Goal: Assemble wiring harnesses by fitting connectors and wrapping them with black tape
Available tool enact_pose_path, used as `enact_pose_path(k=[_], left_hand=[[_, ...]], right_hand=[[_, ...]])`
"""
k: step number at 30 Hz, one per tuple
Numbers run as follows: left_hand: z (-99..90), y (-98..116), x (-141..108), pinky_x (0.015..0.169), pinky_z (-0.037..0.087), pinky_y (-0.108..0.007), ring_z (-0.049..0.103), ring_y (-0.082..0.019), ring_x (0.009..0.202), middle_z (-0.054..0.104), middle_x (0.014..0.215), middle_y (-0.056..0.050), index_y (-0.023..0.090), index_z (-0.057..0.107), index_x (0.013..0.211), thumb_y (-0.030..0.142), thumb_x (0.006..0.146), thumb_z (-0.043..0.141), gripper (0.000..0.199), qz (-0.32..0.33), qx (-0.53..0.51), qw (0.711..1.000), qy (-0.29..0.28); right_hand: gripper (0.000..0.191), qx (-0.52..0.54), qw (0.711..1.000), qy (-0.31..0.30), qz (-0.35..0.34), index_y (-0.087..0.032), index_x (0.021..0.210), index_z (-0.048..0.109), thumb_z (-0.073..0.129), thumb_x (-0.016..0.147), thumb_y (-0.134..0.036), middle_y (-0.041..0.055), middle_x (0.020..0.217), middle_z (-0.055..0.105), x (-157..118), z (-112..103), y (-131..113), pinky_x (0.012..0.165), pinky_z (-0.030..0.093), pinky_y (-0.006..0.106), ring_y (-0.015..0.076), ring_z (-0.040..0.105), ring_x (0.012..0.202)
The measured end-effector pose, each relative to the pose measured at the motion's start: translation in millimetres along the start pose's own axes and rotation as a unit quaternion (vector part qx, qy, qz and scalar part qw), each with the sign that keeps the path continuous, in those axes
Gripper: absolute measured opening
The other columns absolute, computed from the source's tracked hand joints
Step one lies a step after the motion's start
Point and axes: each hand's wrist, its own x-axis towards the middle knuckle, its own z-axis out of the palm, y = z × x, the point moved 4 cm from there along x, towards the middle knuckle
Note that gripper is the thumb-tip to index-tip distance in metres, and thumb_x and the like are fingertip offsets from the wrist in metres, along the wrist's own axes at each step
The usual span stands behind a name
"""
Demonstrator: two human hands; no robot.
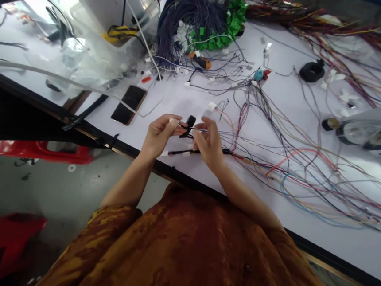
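Left hand (159,136): closed, pinching a black connector (188,126) between the hands
Right hand (209,144): closed on a thin wire (199,129)
Black-sleeved wire harness (183,151): just below both hands, above the white worktop (285,49)

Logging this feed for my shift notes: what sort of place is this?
Probably a wire-harness workshop: a black-sleeved wire in hand, loose coloured wires across a white table, and a bundled harness behind.
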Motion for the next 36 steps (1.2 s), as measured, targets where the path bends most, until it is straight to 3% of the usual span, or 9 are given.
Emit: enact_pose_path(k=[3, 7, 13, 18, 21, 25, 28, 34, 36], left_hand=[[8.2, 9, -9, 0.083, 0.062, -0.030, 0.076, -0.017, 0.085, 0.079, 0.093, -0.008, 0.018, 0.077, 0.098, 0.051, 0.081, 0.079, 0.037, 0.042, 0.063, 0.996, -0.045], [5.3, -3, -13, 0.083, 0.061, -0.029, 0.075, -0.017, 0.084, 0.079, 0.092, -0.009, 0.018, 0.077, 0.098, 0.052, 0.081, 0.079, 0.038, 0.034, 0.071, 0.996, -0.047], [-6.7, -33, 0, 0.070, 0.062, -0.023, 0.075, -0.013, 0.074, 0.078, 0.085, -0.006, 0.017, 0.074, 0.096, 0.055, 0.078, 0.081, 0.042, -0.019, -0.069, 0.996, 0.052], [6.5, -43, 0, 0.076, 0.061, -0.022, 0.074, -0.012, 0.083, 0.077, 0.107, -0.006, 0.021, 0.075, 0.100, 0.048, 0.073, 0.087, 0.041, -0.018, -0.071, 0.997, -0.007], [13.3, -45, -1, 0.066, 0.057, -0.019, 0.069, -0.008, 0.069, 0.077, 0.094, -0.004, 0.018, 0.077, 0.092, 0.041, 0.078, 0.083, 0.028, 0.012, 0.003, 1.000, 0.022], [15.6, -39, 5, 0.040, 0.039, -0.018, 0.053, -0.004, 0.043, 0.075, 0.075, -0.004, 0.014, 0.074, 0.078, 0.047, 0.087, 0.073, 0.034, 0.013, 0.044, 0.995, 0.088], [17.9, -26, 3, 0.037, 0.037, -0.017, 0.059, -0.006, 0.045, 0.078, 0.084, -0.008, 0.014, 0.073, 0.083, 0.054, 0.084, 0.074, 0.040, -0.013, 0.029, 0.996, 0.086], [38.8, 11, -21, 0.085, 0.061, -0.029, 0.075, -0.018, 0.089, 0.079, 0.090, -0.006, 0.017, 0.077, 0.081, 0.044, 0.088, 0.072, 0.028, 0.116, 0.183, 0.975, -0.052], [38.0, 9, -18, 0.083, 0.060, -0.027, 0.075, -0.017, 0.088, 0.079, 0.091, -0.006, 0.017, 0.076, 0.078, 0.044, 0.089, 0.070, 0.030, 0.144, 0.200, 0.969, -0.019]], right_hand=[[0.036, 0.129, 0.986, 0.026, 0.103, -0.024, 0.110, 0.054, 0.073, 0.083, -0.039, -0.0014, 0.077, 0.057, 40, 2, 2, 0.036, 0.037, 0.019, 0.0080, 0.046, 0.049], [0.018, 0.270, 0.928, -0.059, 0.251, -0.020, 0.074, 0.049, 0.063, 0.086, -0.019, -0.0092, 0.050, 0.041, 54, -9, 13, 0.030, 0.014, 0.014, 0.0006, 0.020, 0.035], [0.023, 0.398, 0.879, 0.063, 0.255, -0.021, 0.074, 0.043, 0.063, 0.086, -0.018, -0.0104, 0.049, 0.046, 36, -49, 24, 0.030, 0.018, 0.012, -0.0004, 0.022, 0.033], [0.016, 0.391, 0.900, 0.072, 0.181, -0.020, 0.090, 0.053, 0.065, 0.079, -0.022, -0.0074, 0.061, 0.059, 36, -40, 24, 0.033, 0.023, 0.015, 0.0014, 0.029, 0.035], [0.027, 0.336, 0.931, 0.063, 0.127, -0.022, 0.104, 0.055, 0.063, 0.079, -0.025, -0.0080, 0.066, 0.059, 27, -33, 24, 0.035, 0.024, 0.017, 0.0028, 0.030, 0.037], [0.042, 0.058, 0.994, 0.079, -0.053, -0.028, 0.125, 0.057, 0.062, 0.084, -0.029, -0.0008, 0.084, 0.063, -18, -31, 13, 0.048, 0.043, 0.024, 0.0092, 0.046, 0.052], [0.036, -0.138, 0.974, 0.037, -0.174, -0.028, 0.120, 0.063, 0.066, 0.085, -0.033, 0.0064, 0.106, 0.065, -46, -22, 2, 0.065, 0.053, 0.032, 0.0136, 0.054, 0.066], [0.044, 0.050, 0.991, 0.127, 0.014, -0.023, 0.124, 0.052, 0.069, 0.088, -0.043, 0.0001, 0.084, 0.060, 15, -29, 2, 0.038, 0.035, 0.024, 0.0065, 0.039, 0.045], [0.034, 0.100, 0.986, 0.119, 0.059, -0.025, 0.120, 0.054, 0.063, 0.092, -0.042, -0.0018, 0.079, 0.056, 26, -32, 7, 0.035, 0.027, 0.024, 0.0049, 0.029, 0.041]])
